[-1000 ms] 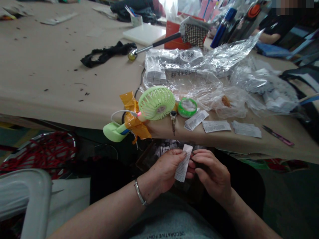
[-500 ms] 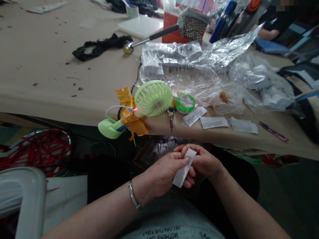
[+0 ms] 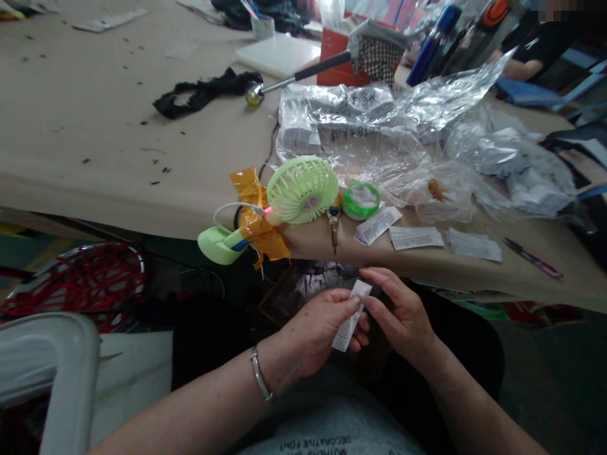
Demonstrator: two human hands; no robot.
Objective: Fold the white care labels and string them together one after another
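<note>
A narrow white printed label (image 3: 349,327) is pinched between the thumb and fingers of my left hand (image 3: 327,325), above my lap. My right hand (image 3: 401,309) is beside it with fingers apart; its thumb tip reaches the label's upper part. Whether that thumb presses on the label or only touches it is hard to see. On the table edge beyond lie several stacks of similar labels (image 3: 417,237). A soldering iron tip (image 3: 334,235) points over the edge, near a round green container (image 3: 360,200) with something white inside.
A green handheld fan (image 3: 303,189) is taped to the table edge. Behind it are clear plastic bags (image 3: 351,139), a long-handled tool (image 3: 298,77) and black cloth (image 3: 203,93). Thread snips (image 3: 533,258) lie at right. An open box of paper pieces (image 3: 313,284) stands below the edge.
My right hand has drawn back a little to the right and its fingers have opened. My left hand keeps the label. The view has shifted slightly.
</note>
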